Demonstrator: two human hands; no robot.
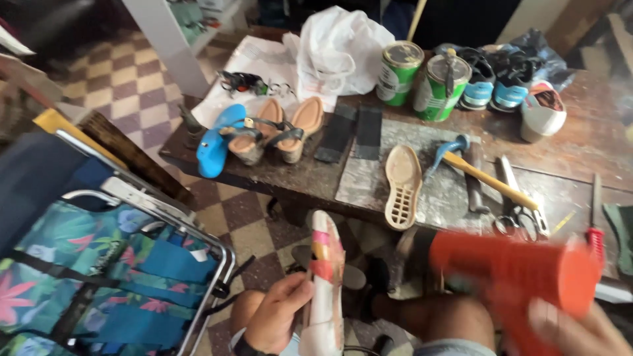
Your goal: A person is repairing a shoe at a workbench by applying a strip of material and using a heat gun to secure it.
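Left hand (277, 316) held sandal (325, 283) upright over lap, below worktop (580, 145) edge, fingers (293, 290) wrapped round its side. Right hand (573, 329), blurred, gripped orange heat gun (514, 270), nozzle toward sandal. Judged best: keep nozzle apart from straps, sweep evenly, keep my fingers clear of hot air. Loose sole (402, 184), hammer (481, 175) lay on worktop.

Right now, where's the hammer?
The hammer lies on the workbench right of centre, between the loose tan sole and the scissors.

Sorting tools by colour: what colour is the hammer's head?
The hammer's head is blue, on a yellow handle; head view.
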